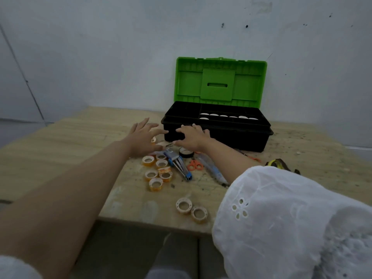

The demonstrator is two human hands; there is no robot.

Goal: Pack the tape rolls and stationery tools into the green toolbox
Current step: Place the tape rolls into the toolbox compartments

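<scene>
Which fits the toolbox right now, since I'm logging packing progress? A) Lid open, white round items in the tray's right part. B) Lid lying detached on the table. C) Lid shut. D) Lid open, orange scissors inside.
A: the green lid stands upright on the toolbox, a row of white round items sits in its tray's right part, and the orange scissors lie on the table.

We can read no word, number or brand here. One tape roll, at 7 o'clock from the green toolbox, carries an orange label with print too blurred to read.
</scene>
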